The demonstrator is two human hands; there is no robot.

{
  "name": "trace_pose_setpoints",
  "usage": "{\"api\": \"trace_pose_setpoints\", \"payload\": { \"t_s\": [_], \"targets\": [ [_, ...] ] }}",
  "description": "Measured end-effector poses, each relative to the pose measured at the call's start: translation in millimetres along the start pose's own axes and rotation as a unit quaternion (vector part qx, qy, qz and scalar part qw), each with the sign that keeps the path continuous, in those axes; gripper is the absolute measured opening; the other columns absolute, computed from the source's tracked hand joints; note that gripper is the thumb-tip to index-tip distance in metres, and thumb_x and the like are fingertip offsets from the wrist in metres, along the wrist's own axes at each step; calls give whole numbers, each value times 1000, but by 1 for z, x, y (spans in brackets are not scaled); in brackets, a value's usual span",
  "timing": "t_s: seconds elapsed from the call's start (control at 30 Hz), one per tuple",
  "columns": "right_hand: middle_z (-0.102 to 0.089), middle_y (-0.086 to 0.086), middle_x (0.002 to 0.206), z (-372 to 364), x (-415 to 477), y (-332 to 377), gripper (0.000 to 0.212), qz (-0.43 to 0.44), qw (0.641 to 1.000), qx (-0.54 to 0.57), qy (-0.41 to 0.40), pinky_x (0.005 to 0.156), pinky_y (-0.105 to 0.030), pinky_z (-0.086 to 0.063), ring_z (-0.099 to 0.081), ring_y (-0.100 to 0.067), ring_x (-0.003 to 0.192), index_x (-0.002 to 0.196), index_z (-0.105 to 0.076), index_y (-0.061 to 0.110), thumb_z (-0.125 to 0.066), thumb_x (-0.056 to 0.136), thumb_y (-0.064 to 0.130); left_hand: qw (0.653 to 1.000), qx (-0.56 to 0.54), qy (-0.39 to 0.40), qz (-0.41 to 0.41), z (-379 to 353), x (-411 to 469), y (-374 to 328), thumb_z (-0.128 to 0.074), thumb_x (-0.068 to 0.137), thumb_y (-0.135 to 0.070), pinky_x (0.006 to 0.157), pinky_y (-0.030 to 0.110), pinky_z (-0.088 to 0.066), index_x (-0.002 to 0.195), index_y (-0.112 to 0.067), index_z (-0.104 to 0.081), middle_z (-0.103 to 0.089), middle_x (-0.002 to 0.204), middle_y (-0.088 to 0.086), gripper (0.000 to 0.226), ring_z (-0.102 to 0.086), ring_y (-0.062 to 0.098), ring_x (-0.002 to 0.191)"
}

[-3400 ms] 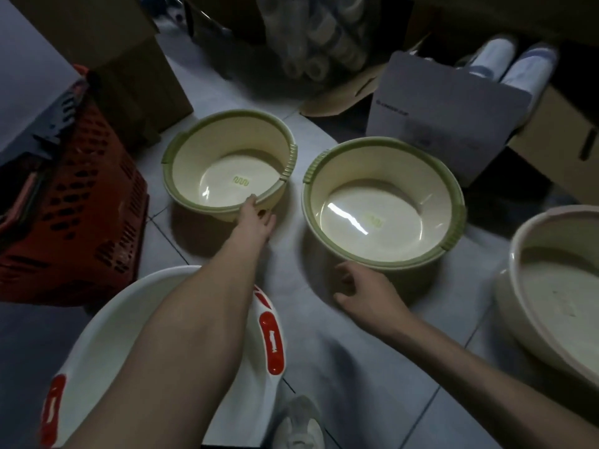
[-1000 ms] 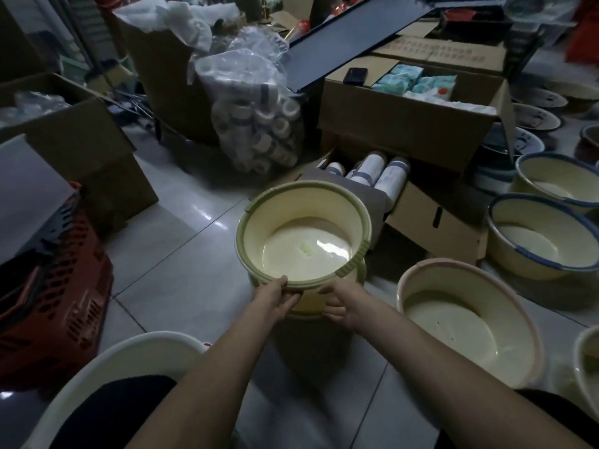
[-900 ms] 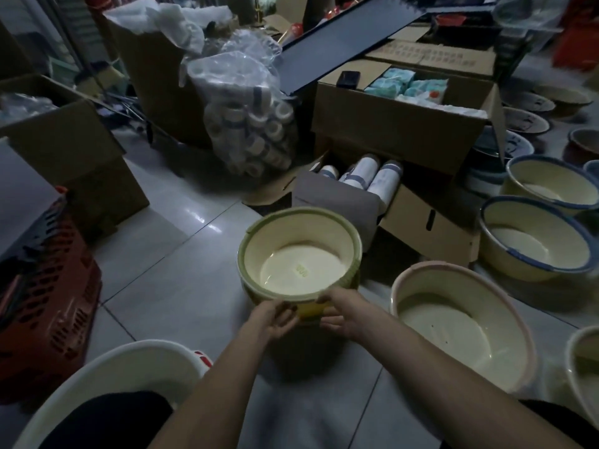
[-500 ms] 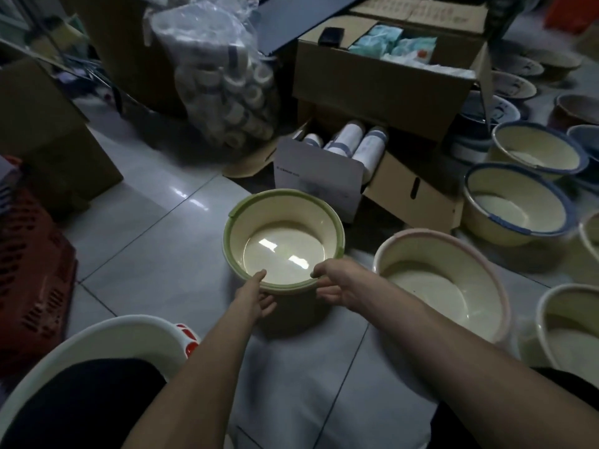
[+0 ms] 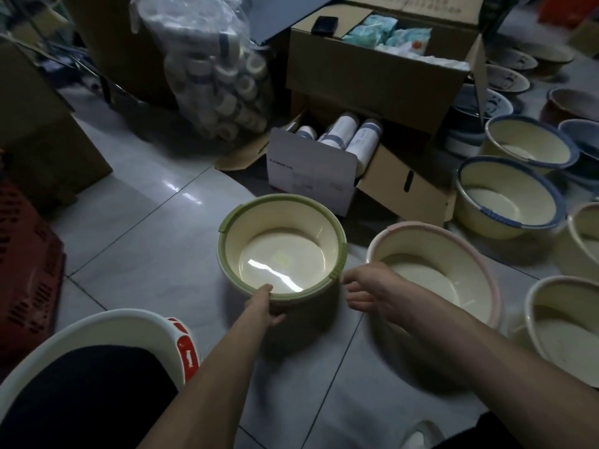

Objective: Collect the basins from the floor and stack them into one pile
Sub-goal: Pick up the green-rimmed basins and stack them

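Many basins sit on our shiny grey tile floor (image 5: 139, 247); the room is dim and full of stuff; the green-rimmed basin (image 5: 281, 251) stands in the middle of the floor, and we cannot tell if another one hides under it; our left hand (image 5: 263, 306) holds its near rim, thumb on top and fingers curled under the edge; our right hand (image 5: 372, 291) floats just beside its right side with fingers spread a little, holding nothing; the pink-rimmed basin (image 5: 432, 273) sits to the right, partly behind that hand; two blue-rimmed basins (image 5: 505, 197) sit farther back on the right, with more bowls behind them; a big white tub (image 5: 107, 328) with red handles is near our left arm; a red crate (image 5: 26, 264) is at the left edge; brown cardboard boxes (image 5: 376, 72) and a clear bag of rolls (image 5: 217, 69) crowd the back.
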State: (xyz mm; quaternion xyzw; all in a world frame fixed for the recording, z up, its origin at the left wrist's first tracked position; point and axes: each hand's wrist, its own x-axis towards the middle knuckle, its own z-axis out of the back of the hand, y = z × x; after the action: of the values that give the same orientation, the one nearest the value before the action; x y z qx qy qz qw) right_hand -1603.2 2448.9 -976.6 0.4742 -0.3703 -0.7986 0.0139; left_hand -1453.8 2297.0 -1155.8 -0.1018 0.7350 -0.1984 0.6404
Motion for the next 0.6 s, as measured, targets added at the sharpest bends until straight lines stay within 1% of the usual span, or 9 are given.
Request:
{"api": "trace_pose_setpoints", "payload": {
  "t_s": [0.07,0.1,0.17,0.23,0.33,0.4,0.47,0.53,0.6],
  "targets": [
    [-54,-7,64,5,-1,-1,5,10,1000,-9,-3,50,-28,-52,-53,-18,50,95,-58,4,-60,92,0,1000,-4,5,21,0,-5,15,-55,95,-14,68,51,-55,141,-7,-45,-52,140,21,48,-57,39,120],
    [-47,-4,57,5,-1,-2,8,12,1000,-12,-2,46,-26,-47,-45,-16,45,92,-56,6,-59,92,-1,999,-17,1,32,3,-7,25,-51,94,-9,74,51,-54,139,-5,-46,-53,139,22,45,-57,39,118],
    [-46,-5,60,2,-3,-2,10,20,1000,-23,2,43,-25,-46,-44,-15,45,97,-58,7,-60,91,-1,998,-62,-11,26,12,-7,43,-47,91,-3,72,53,-55,133,-3,-48,-57,131,23,42,-58,39,112],
    [-59,-12,79,-3,-6,0,17,28,999,-35,6,51,-28,-54,-59,-21,60,107,-61,3,-64,90,2,994,-106,-37,6,24,7,55,-48,81,-1,60,49,-58,134,1,-48,-61,127,23,52,-63,40,106],
    [-68,-21,111,-13,-10,3,27,30,999,-43,8,61,-29,-58,-72,-30,92,116,-63,3,-68,90,4,989,-141,-28,-28,33,29,56,-54,75,1,63,50,-60,134,2,-49,-63,121,27,59,-67,43,101],
    [-67,-19,110,-18,-16,7,28,35,999,-37,13,62,-29,-59,-71,-31,97,117,-63,4,-69,90,5,985,-160,-23,-52,28,0,40,-58,81,4,65,51,-61,130,5,-51,-64,115,27,49,-68,42,96],
    [-65,-14,99,-23,-20,10,27,42,998,-34,22,69,-32,-60,-71,-30,95,118,-62,4,-68,91,5,981,-182,-22,-69,26,-6,28,-59,84,5,66,52,-61,126,6,-52,-64,115,27,42,-67,41,96],
    [-61,-12,93,-26,-25,13,20,45,998,-33,34,74,-34,-60,-69,-31,100,111,-60,7,-67,93,4,976,-205,-21,-75,29,-3,20,-60,84,4,63,52,-61,131,5,-51,-64,121,27,48,-67,42,100],
    [-61,-14,97,-30,-28,15,19,45,998,-27,38,71,-33,-59,-68,-31,98,107,-58,10,-67,93,2,968,-235,-18,-88,32,0,13,-61,87,1,62,50,-60,136,2,-48,-63,125,25,51,-67,39,98]
  ]
}}
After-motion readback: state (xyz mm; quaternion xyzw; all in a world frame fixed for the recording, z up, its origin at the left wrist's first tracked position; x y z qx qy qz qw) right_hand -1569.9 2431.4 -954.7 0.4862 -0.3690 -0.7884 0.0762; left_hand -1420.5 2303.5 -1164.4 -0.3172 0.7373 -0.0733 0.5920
